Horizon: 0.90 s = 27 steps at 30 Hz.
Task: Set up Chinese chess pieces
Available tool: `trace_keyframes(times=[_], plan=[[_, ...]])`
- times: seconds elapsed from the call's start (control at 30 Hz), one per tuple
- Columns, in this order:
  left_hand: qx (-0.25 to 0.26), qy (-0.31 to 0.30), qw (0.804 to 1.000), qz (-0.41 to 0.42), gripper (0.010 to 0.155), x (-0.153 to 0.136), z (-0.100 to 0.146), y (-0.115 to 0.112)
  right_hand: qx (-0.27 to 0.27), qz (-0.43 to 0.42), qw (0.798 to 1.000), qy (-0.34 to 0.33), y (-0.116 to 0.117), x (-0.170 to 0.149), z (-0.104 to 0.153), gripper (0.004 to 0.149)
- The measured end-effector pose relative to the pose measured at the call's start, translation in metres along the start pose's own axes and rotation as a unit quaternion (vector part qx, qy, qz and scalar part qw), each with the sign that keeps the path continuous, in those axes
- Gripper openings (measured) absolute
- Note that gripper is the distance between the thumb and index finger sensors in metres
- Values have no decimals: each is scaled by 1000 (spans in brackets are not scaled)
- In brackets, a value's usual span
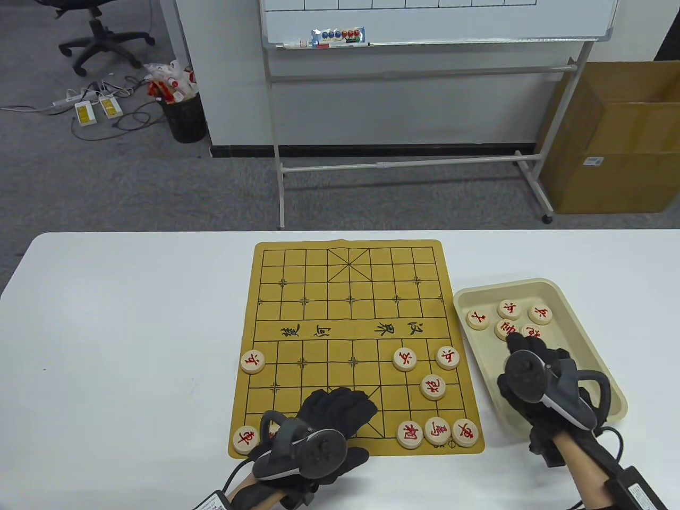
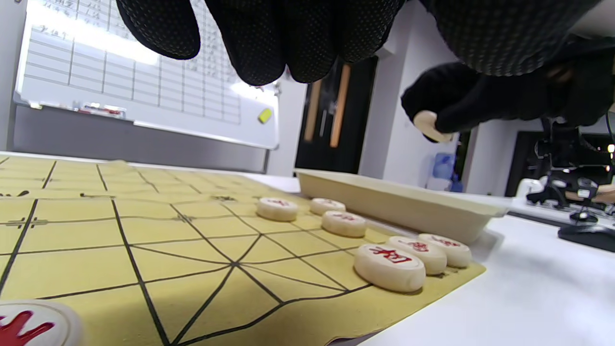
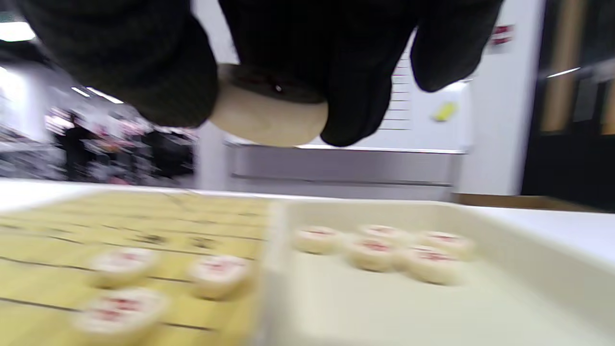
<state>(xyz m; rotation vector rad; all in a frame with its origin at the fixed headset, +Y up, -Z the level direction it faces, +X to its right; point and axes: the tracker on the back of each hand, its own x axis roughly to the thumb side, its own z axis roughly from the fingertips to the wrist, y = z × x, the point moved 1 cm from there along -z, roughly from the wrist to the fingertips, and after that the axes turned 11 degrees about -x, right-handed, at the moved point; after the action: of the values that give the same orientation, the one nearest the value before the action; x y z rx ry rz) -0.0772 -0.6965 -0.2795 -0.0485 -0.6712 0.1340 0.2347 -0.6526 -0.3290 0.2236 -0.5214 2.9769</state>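
A yellow chess board (image 1: 319, 319) lies on the white table, with several round wooden pieces with red characters on its near half, such as a row of three (image 1: 438, 431) at the near right and one (image 1: 246, 439) at the near left corner. My left hand (image 1: 340, 406) hovers over the board's near middle, fingers (image 2: 269, 43) relaxed and holding nothing. My right hand (image 1: 518, 345) is above the beige tray (image 1: 584, 340) and pinches a piece (image 3: 269, 115), which also shows as the lifted piece (image 2: 430, 126) in the left wrist view. Several loose pieces (image 1: 509, 309) remain in the tray.
A piece (image 2: 29, 327) lies just under my left wrist on the board's near row. Beyond the table stand a whiteboard on a wheeled frame (image 1: 425, 79), a cardboard box (image 1: 616, 138) and a bin (image 1: 183, 114) on the floor.
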Motion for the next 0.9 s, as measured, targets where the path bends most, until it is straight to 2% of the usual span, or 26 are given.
trace_keyframes(times=[0.13, 0.2, 0.33, 0.5, 0.63, 0.7, 0.8, 0.83, 0.9], plan=[[20, -2, 1000, -1, 78, 3, 3, 4, 19, -101, 993, -61, 4, 46, 12, 70], [49, -4, 999, 1, 77, 5, 7, 7, 25, -152, 984, -92, 9, 70, 20, 68], [95, -24, 995, -30, 75, 15, 12, 10, 57, -240, 962, -114, 25, 96, 31, 70], [135, -44, 984, -107, 64, 31, 15, 8, 105, -356, 923, -100, 38, 104, 40, 69], [176, -51, 978, -104, 51, 35, 16, 14, 123, -420, 895, -80, 44, 105, 43, 70], [176, -55, 978, -102, 52, 35, 16, 15, 127, -443, 884, -75, 43, 106, 43, 70], [184, -56, 975, -108, 49, 35, 18, 20, 127, -433, 887, -91, 41, 108, 45, 70], [184, -49, 975, -112, 49, 34, 18, 21, 109, -427, 893, -91, 39, 109, 46, 70], [179, -30, 976, -120, 50, 28, 16, 23, 63, -381, 918, -94, 34, 109, 51, 72]])
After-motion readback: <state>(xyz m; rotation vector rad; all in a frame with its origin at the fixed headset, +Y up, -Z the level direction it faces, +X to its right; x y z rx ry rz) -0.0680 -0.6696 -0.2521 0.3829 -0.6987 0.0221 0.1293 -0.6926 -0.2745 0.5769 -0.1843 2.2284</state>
